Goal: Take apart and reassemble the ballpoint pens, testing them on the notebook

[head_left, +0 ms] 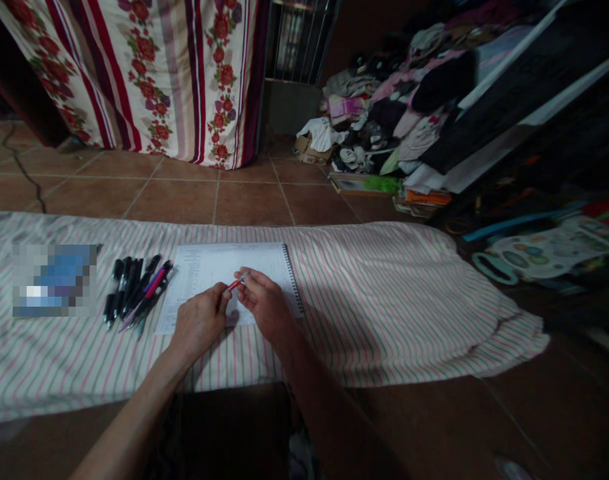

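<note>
A red pen (234, 285) with a silvery end is held between my two hands, above a spiral notebook. My left hand (200, 319) pinches its left end between thumb and fingers. At the other end, the fingertips of my right hand (265, 303) close around the silvery part. Below lies the white notebook (254, 257), its spiral binding on the right side; printed or written marks show faintly on the page. Left of the notebook lies a group of several pens (134, 287), mostly black, with a pink-purple one among them.
A striped cloth (384, 293) covers the low table. At its left lies a blurred-out blue item (59, 280). Beyond are a tiled floor (249, 200), a floral curtain (184, 80) and a heap of clothes (379, 107). A colourful plastic object (549, 247) stands at the right.
</note>
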